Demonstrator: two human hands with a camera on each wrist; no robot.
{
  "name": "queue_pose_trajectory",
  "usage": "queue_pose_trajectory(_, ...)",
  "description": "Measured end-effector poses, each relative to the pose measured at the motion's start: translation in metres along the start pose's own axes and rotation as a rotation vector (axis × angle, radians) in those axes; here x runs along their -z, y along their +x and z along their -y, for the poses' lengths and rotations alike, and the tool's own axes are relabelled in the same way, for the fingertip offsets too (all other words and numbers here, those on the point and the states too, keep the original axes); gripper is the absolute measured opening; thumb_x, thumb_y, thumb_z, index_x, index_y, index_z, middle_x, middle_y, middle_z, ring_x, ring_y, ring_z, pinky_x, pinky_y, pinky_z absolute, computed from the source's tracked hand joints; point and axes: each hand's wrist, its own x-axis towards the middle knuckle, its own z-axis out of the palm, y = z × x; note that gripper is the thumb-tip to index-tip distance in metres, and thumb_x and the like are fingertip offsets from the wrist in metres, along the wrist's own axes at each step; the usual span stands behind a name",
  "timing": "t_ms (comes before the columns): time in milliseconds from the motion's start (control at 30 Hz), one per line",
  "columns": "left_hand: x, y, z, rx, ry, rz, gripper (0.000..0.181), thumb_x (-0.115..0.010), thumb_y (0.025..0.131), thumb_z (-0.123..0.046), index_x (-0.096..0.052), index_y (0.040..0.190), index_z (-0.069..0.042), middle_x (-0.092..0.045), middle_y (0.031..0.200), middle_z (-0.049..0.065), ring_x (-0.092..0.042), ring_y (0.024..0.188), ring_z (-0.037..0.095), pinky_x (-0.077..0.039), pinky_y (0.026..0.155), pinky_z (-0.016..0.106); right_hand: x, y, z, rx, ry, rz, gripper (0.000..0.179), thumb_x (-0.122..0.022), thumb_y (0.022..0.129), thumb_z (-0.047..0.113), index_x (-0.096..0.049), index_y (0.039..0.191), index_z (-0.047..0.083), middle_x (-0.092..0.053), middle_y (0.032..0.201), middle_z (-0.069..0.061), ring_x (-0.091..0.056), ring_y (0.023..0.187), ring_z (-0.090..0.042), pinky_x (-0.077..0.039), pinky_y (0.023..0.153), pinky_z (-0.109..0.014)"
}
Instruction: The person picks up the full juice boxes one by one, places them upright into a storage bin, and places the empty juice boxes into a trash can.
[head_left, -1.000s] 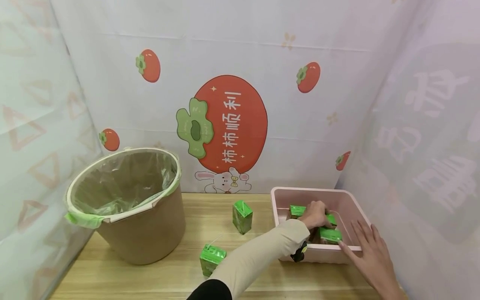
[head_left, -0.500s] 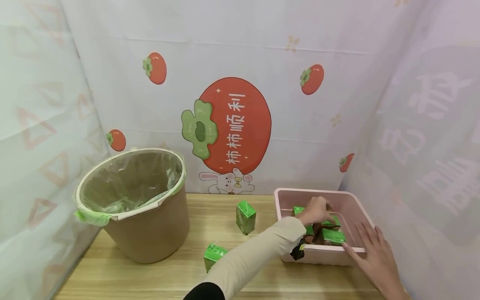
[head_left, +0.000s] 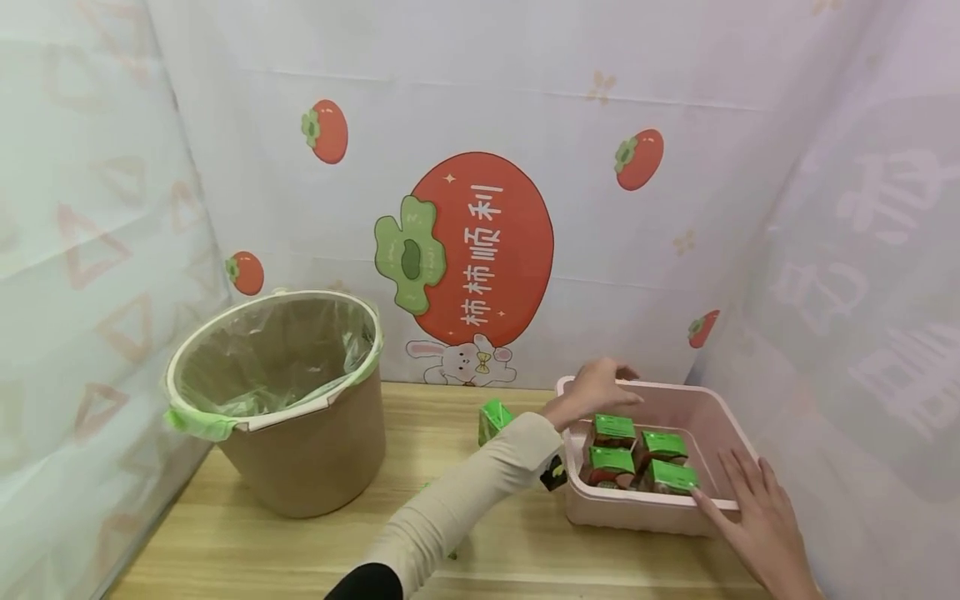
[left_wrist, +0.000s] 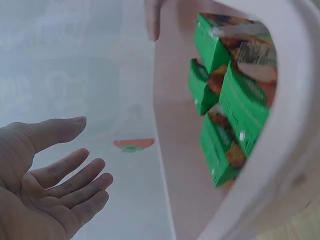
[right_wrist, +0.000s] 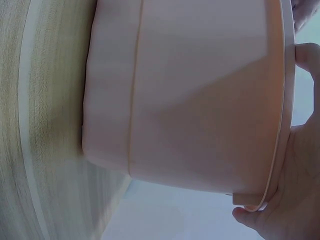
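Several small green-topped drink cartons (head_left: 615,429) stand together in the left part of a pink plastic bin (head_left: 637,513). Above the bin's back left corner, my left hand (head_left: 598,390) is raised with nothing in its fingers; in the left wrist view that hand (left_wrist: 60,185) appears loosely spread beside the bin's opening. My right hand (head_left: 761,517) rests on the bin's front right corner, fingers laid over the right rim and thumb at the front rim. The right wrist view shows this hand (right_wrist: 297,175) against the rim, beside the bin's outer wall.
A brown waste bin (head_left: 307,467) with a clear liner stands at the left on the wooden table (head_left: 300,558). One more carton (head_left: 492,419) stands mid-table, partly behind my left sleeve (head_left: 465,475). That sleeve almost hides another carton. Printed cloth (head_left: 480,108) surrounds the table.
My left hand has risen from among the cartons in the pink bin and moved left and back, uncovering them. The view has turned slightly left. My right hand stays on the rim.
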Motion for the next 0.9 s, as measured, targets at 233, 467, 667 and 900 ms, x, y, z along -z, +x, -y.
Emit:
queue_pose_trajectory(233,0.038,-0.028,0.013,-0.046,-0.149,0.033,0.032,-0.08,0.096,-0.014,-0.073,0.124,-0.001,-0.073,0.115,0.005,-0.065,0.101,0.009,-0.052,0.088,0.019,0.001,0.001,-0.002,0.007,-0.004,0.005,0.085,-0.065,0.103,0.041,-0.025,0.166,0.0,-0.028,0.163,-0.032,-0.001,0.158,-0.051,-0.021,0.107,-0.079)
queue_pose_trajectory(467,0.064,-0.065,0.013,-0.105,-0.147,0.009,0.029,-0.077,0.099,-0.016,-0.073,0.125,-0.003,-0.074,0.12,0.009,-0.067,0.109,0.014,-0.052,0.093,0.021,-0.002,0.0,-0.003,0.028,-0.007,-0.008,0.081,-0.065,0.103,0.038,-0.031,0.162,-0.006,-0.032,0.158,-0.035,-0.003,0.158,-0.051,-0.005,0.123,-0.068)
queue_pose_trajectory(667,0.085,-0.101,0.016,-0.143,-0.112,-0.038,0.027,-0.074,0.101,-0.016,-0.073,0.126,-0.005,-0.074,0.122,0.006,-0.066,0.114,0.015,-0.052,0.104,0.034,-0.003,0.001,-0.003,0.031,-0.004,0.002,0.08,-0.065,0.103,0.038,-0.032,0.161,-0.007,-0.03,0.158,-0.035,-0.002,0.158,-0.05,-0.002,0.124,-0.066)
queue_pose_trajectory(900,0.11,-0.138,0.027,-0.212,-0.087,-0.183,0.026,-0.074,0.099,-0.008,-0.073,0.125,-0.003,-0.073,0.122,0.008,-0.067,0.116,0.022,-0.052,0.105,0.034,-0.002,0.002,-0.007,0.013,0.002,0.021,0.082,-0.064,0.103,0.038,-0.028,0.162,-0.006,-0.027,0.161,-0.034,-0.003,0.155,-0.058,-0.019,0.106,-0.081)
